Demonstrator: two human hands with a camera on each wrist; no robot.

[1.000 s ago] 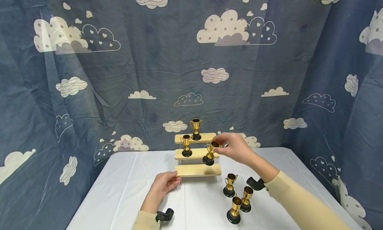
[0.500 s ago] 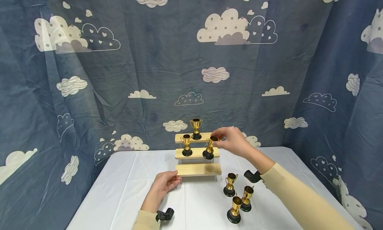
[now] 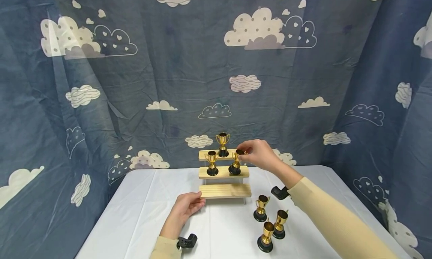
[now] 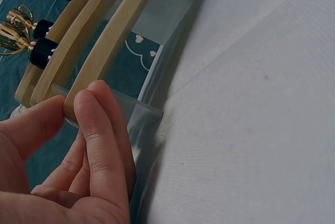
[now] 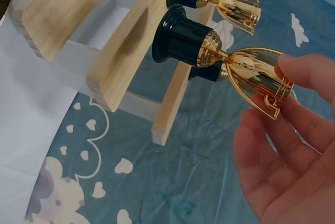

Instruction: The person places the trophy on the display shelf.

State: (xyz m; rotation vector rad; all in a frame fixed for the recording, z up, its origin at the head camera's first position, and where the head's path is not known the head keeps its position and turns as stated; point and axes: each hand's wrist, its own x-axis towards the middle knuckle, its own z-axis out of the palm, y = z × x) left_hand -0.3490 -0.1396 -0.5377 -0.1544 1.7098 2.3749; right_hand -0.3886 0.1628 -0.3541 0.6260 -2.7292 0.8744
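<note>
Right wrist view: right hand grip pinches the trophy cup; base on the middle step.
Left hand: grip pinches the bottom step end.
Around: three trophies on the table.

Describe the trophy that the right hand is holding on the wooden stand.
The trophy is a small shiny gold cup with two side handles, a ribbed collar and a black, round, plastic-looking base. It stands upright on the right end of the middle step of the three-step stand, base on the wood. The right hand pinches the cup's rim and handle. Another trophy stands to its left on the same step.
</note>
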